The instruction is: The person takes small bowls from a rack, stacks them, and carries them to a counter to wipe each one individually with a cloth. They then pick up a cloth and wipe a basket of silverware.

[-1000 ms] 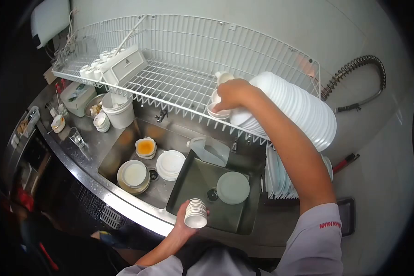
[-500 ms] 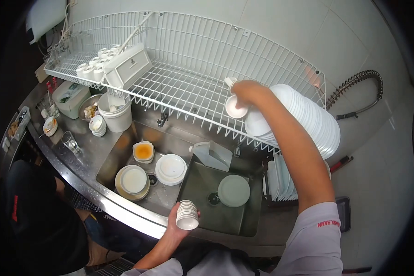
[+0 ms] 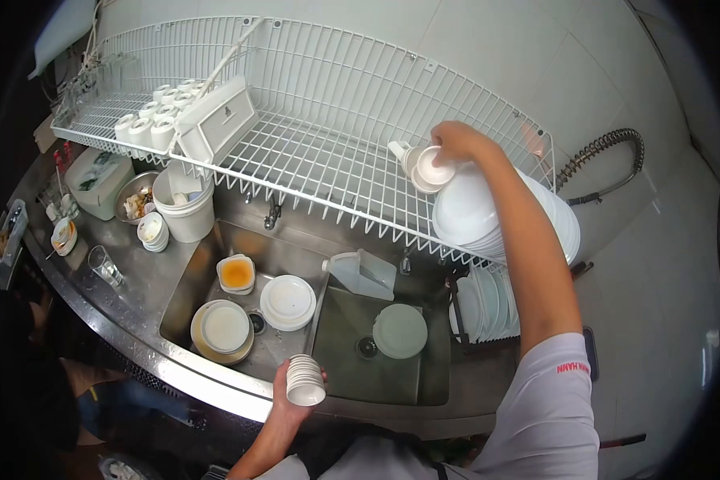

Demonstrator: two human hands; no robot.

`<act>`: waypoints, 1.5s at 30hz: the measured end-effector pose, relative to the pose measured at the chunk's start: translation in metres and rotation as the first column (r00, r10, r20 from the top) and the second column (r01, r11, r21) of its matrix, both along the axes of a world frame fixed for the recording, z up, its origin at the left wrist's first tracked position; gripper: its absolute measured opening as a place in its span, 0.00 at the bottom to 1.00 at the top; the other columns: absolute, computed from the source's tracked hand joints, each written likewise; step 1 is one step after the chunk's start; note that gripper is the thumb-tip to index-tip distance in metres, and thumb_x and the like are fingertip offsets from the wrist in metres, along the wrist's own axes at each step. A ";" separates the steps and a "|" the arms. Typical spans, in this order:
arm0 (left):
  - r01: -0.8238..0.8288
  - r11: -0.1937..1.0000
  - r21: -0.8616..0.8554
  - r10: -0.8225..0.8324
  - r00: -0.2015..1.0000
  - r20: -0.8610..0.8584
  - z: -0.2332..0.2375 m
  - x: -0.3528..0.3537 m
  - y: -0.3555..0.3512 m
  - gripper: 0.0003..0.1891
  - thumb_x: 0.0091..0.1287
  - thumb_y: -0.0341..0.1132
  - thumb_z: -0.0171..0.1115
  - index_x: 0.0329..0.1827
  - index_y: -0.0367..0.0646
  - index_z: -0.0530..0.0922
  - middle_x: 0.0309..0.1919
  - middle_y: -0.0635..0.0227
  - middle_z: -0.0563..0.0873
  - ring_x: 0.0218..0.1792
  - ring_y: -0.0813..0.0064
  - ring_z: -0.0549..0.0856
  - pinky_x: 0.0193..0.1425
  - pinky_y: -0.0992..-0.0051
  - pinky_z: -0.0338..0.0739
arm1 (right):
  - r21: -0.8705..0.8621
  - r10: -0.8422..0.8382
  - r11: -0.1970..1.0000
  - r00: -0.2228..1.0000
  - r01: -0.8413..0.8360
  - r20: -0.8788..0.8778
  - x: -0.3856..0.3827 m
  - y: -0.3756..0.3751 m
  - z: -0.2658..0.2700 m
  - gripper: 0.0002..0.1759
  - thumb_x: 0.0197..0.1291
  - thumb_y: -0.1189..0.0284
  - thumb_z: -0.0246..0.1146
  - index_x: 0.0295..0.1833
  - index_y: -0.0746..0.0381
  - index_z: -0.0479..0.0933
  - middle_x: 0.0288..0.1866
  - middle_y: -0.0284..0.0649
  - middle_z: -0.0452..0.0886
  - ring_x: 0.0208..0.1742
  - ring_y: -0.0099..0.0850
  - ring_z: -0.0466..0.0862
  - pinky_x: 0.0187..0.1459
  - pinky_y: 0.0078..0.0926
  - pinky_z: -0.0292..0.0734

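My left hand (image 3: 283,394) is closed around a stack of small white bowls (image 3: 306,392), tilted with the open side towards me, above the front edge of the sink. On the white wire rack, my right hand (image 3: 459,144) pinches a small white bowl (image 3: 434,170) by its rim. Another small white bowl (image 3: 426,187) shows just beneath that one, and white cups (image 3: 403,154) stand beside them on the left. A long row of white plates (image 3: 464,210) leans on the rack right under my right forearm.
The wire rack (image 3: 320,164) spans the wall above a two-basin sink (image 3: 408,380). Stacked dishes (image 3: 288,300) and a bowl of orange liquid (image 3: 237,274) sit in the left basin. A white bucket (image 3: 186,214) stands left. Another person's arm (image 3: 88,388) shows lower left.
My right hand has risen slightly and moved right with the small bowl, so more bowls and cups beside it show. The left hand still holds its stack. The view has shifted a little.
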State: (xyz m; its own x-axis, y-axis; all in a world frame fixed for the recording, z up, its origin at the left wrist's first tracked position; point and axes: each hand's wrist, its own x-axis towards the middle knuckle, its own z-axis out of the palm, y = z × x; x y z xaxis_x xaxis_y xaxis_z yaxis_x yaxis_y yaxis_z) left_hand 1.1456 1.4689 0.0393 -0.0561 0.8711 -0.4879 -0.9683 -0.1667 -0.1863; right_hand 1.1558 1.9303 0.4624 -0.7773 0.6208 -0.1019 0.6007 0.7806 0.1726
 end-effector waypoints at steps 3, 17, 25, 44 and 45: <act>-0.009 1.000 -0.014 0.009 1.000 -0.022 0.006 -0.015 -0.005 0.30 0.77 0.59 0.51 0.54 0.38 0.82 0.43 0.48 0.88 0.46 0.49 0.88 0.49 0.53 0.87 | -0.082 -0.138 0.987 0.990 0.136 -0.009 0.001 0.013 -0.005 0.27 0.47 0.65 0.82 0.53 0.64 0.85 0.44 0.47 0.90 0.41 0.43 0.90 0.43 0.40 0.85; -0.050 0.997 -0.060 0.050 0.999 0.006 -0.006 -0.050 -0.012 0.29 0.77 0.60 0.51 0.54 0.40 0.81 0.45 0.47 0.85 0.44 0.50 0.86 0.49 0.54 0.86 | -0.175 -0.098 0.979 0.993 0.107 0.059 -0.005 -0.001 -0.034 0.29 0.44 0.66 0.80 0.53 0.67 0.87 0.47 0.49 0.91 0.44 0.44 0.91 0.47 0.40 0.84; -0.036 0.999 -0.029 0.037 0.999 0.016 -0.013 -0.051 -0.021 0.31 0.76 0.61 0.51 0.55 0.38 0.81 0.46 0.46 0.86 0.46 0.49 0.86 0.49 0.53 0.85 | -0.457 -0.245 0.875 0.960 0.160 -0.133 -0.006 0.023 -0.020 0.25 0.50 0.66 0.78 0.51 0.69 0.86 0.44 0.45 0.89 0.43 0.34 0.89 0.46 0.31 0.84; -0.305 0.950 0.071 0.311 0.944 -0.111 -0.009 -0.040 -0.066 0.20 0.77 0.53 0.61 0.49 0.43 0.83 0.39 0.58 0.90 0.41 0.54 0.92 0.47 0.56 0.92 | -0.683 -0.590 0.650 0.787 0.332 -0.179 -0.044 0.111 -0.051 0.20 0.63 0.66 0.65 0.58 0.65 0.76 0.48 0.52 0.80 0.42 0.46 0.85 0.38 0.50 0.83; -0.344 0.936 0.072 0.351 0.929 -0.116 -0.009 -0.037 -0.073 0.19 0.77 0.52 0.61 0.49 0.43 0.83 0.38 0.58 0.90 0.40 0.55 0.92 0.47 0.56 0.92 | -0.640 -0.581 0.682 0.793 0.354 -0.181 -0.049 0.081 -0.045 0.23 0.65 0.62 0.65 0.61 0.63 0.77 0.54 0.51 0.79 0.47 0.45 0.85 0.43 0.49 0.83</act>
